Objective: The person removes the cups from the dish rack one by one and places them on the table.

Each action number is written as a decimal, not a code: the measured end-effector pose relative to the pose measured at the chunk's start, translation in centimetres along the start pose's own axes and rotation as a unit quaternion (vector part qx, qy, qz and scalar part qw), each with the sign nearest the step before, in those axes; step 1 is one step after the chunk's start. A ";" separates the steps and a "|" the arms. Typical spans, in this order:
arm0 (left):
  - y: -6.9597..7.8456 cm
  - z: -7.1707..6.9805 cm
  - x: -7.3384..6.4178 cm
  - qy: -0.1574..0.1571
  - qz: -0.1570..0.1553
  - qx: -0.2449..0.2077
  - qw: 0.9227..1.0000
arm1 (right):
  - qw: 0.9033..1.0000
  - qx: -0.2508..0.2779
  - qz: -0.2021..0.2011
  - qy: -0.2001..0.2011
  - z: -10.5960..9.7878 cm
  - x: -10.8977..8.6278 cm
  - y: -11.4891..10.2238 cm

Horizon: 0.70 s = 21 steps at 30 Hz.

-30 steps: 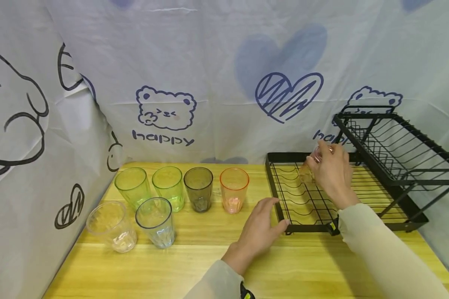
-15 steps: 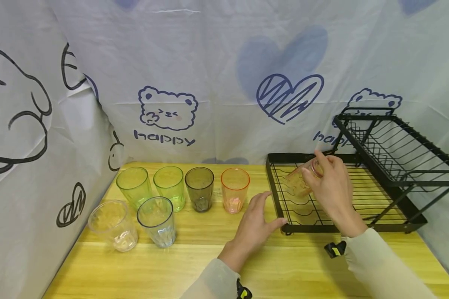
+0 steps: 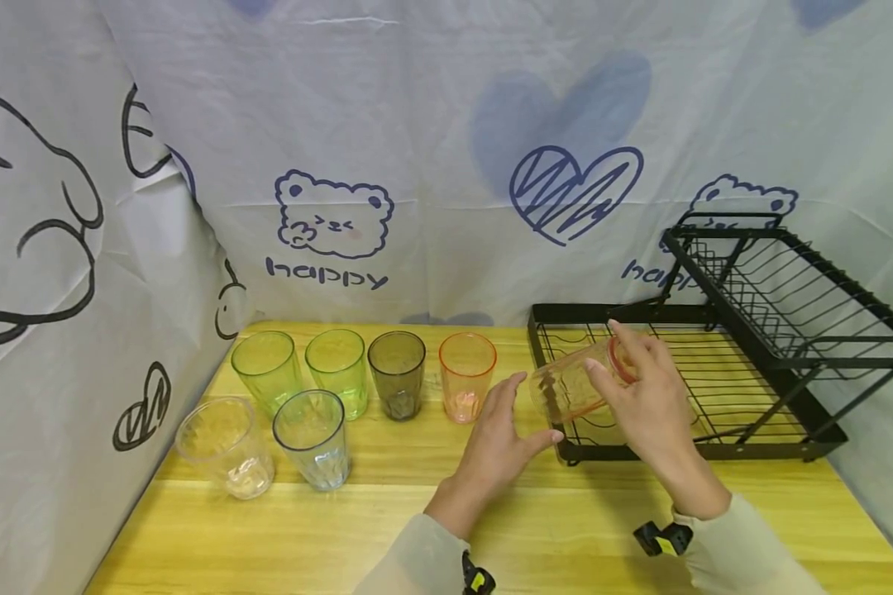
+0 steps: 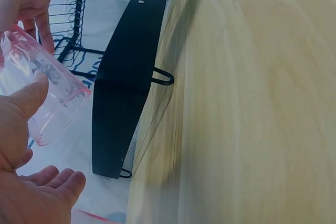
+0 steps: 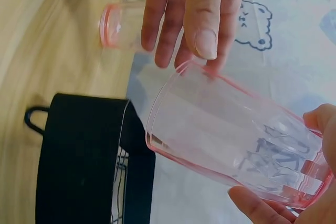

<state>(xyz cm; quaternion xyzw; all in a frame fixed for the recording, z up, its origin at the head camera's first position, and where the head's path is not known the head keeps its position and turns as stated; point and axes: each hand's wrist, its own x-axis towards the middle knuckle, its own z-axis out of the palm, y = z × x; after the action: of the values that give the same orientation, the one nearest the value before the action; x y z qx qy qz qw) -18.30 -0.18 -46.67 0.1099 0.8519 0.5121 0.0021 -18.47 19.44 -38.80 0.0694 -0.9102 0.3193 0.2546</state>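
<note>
A clear pinkish drinking glass [image 3: 575,387] is held in my right hand [image 3: 653,409], which pinches it near its base. The glass lies tilted on its side in the air above the left part of the black dish rack [image 3: 565,442], its mouth turned to the left. My left hand [image 3: 491,450] is beside the rack's left edge, thumb and fingers spread around the space by the glass's mouth. In the right wrist view, the left fingertips [image 5: 206,43] come very close to the rim [image 5: 163,103]; whether they touch cannot be told.
Several glasses stand upright on the wooden table [image 3: 387,529]: orange [image 3: 465,380], dark grey [image 3: 397,378], two green [image 3: 341,376], blue-rimmed [image 3: 314,446] and clear [image 3: 231,454]. The rack's raised upper tier [image 3: 818,289] is at the right. A printed cloth [image 3: 446,165] hangs behind.
My right hand has brought the glass from the rack's back middle leftward and nearer, tipping it toward my left hand. The left hand has shifted slightly left.
</note>
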 end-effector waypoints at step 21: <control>-0.1 -3.5 -1.9 -0.008 0.024 -0.102 0.994 | 0.975 0.170 0.137 -0.043 0.5 -2.0 -1.7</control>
<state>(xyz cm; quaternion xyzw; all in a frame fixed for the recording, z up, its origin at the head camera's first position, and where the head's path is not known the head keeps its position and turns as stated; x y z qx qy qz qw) -16.88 -3.65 -45.24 0.1338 0.7919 0.5957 0.0079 -16.41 17.73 -39.19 -0.0002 -0.8534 0.4983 0.1529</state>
